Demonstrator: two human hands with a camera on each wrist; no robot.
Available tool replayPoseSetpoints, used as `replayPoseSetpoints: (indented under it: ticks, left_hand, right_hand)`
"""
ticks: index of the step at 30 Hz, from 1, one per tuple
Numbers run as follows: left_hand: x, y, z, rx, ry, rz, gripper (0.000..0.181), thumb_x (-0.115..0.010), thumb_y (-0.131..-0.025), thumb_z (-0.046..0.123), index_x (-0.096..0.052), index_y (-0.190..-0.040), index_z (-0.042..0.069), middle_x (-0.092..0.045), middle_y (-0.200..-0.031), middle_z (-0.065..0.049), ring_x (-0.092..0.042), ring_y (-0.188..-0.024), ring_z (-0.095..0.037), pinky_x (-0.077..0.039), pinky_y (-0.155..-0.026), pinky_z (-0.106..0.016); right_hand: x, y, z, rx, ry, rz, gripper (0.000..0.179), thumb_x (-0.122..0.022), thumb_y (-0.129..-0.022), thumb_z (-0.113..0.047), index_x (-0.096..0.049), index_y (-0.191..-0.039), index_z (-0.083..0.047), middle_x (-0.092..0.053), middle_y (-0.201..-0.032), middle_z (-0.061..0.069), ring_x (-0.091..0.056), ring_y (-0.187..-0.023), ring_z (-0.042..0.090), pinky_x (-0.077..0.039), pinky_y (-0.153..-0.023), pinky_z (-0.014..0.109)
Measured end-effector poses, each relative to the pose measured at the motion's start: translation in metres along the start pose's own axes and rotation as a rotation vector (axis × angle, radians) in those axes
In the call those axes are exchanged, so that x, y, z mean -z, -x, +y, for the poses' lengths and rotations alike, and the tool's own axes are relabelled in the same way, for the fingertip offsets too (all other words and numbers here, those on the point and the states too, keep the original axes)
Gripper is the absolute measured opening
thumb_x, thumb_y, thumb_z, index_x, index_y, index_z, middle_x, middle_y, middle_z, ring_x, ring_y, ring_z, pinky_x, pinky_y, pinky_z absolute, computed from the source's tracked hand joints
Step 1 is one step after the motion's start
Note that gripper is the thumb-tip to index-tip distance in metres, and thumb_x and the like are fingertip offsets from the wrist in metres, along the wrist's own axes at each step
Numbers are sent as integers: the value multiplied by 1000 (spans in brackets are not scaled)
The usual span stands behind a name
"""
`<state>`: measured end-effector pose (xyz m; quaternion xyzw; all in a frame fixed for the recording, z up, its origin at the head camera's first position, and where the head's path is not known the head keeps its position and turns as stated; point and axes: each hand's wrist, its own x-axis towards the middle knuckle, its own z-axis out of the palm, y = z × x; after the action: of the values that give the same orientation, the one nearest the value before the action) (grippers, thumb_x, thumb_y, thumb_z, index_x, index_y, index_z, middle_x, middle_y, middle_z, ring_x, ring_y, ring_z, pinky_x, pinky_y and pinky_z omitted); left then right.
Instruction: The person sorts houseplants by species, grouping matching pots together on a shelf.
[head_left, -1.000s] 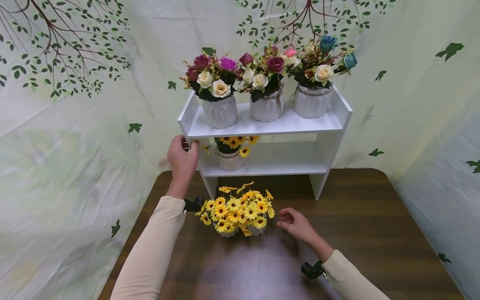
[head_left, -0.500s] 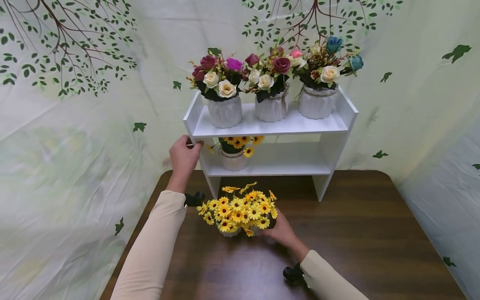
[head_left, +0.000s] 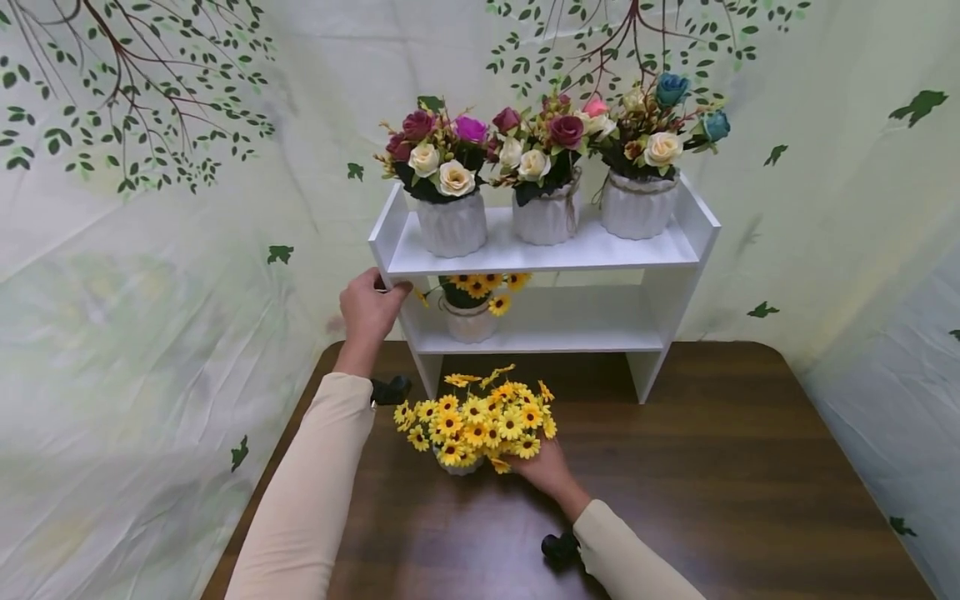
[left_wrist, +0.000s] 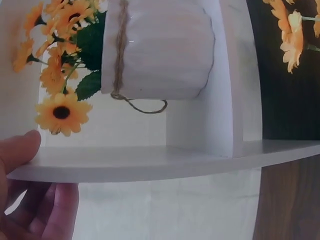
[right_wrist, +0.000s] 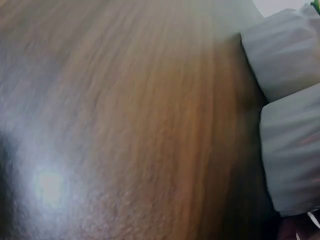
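My left hand [head_left: 367,312] pinches the left side panel of a white two-tier shelf [head_left: 585,321], thumb inside and fingers outside, as the left wrist view shows. Close by the thumb, a potted yellow daisy arrangement [left_wrist: 160,50] with twine round its white pot stands on the lower tier. On the table before the shelf are two more white pots of yellow daisies [head_left: 480,421], side by side. My right hand [head_left: 551,473] grips the right-hand pot [right_wrist: 295,155] low down; its fingers are mostly hidden by blooms. The left-hand pot [head_left: 459,463] stands right beside it.
On the top tier stand three white pots of artificial roses: a left one [head_left: 452,225], a middle one [head_left: 546,218] and a right one [head_left: 637,207]. The brown wooden table [head_left: 750,467] extends to the right. A leaf-printed cloth backdrop [head_left: 315,108] hangs behind.
My right hand has moved left from beside the daisies to the right-hand pot and now grips it. The left hand stays on the shelf's side panel. The view has shifted slightly.
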<state>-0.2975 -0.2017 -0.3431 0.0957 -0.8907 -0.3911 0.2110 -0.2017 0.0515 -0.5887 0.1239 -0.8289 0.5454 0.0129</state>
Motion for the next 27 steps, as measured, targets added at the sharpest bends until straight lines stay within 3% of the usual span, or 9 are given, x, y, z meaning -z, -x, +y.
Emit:
replayPoseSetpoints:
  ticks: [4,14,20,27]
  left_hand:
    - [3,-1,-4,-5,-4,-20,34,-68,-87,23,-70,-113,1,-73,-110,-20,-68,-104,-36,-56,-86,-49]
    - [3,-2,-2,-15,-47,-49,36,-67,-87,27,-69,-114,3,-73,-110,-19,-67,-106,-36,-54,-90,-50]
    - [1,-3,-3,-19,-59,-53,35,-67,-87,26,-70,-112,3,-74,-108,-19,-66,-108,-36,-51,-93,-50]
    - [6,-4,-3,8,-65,-62,37,-68,-86,28,-70,-112,2,-73,-110,-19,-65,-108,-36,-52,-92,-50]
  right_hand:
    - [-2,0,0,-6,8,3,77,-83,-78,-24,-46,-144,-9,-57,-140,14,-53,-131,36,-43,-106,57]
    - [3,4,-2,-58,-151,81,80,-87,-72,-16,-47,-142,-9,-58,-137,14,-55,-128,35,-45,-105,54]
    - [37,8,-14,-112,-123,66,83,-89,-70,-17,-47,-141,-10,-60,-136,12,-56,-127,32,-46,-104,51]
    - [89,6,-27,-52,16,9,83,-89,-70,-19,-47,-140,-9,-60,-135,15,-57,-125,34,-47,-103,52]
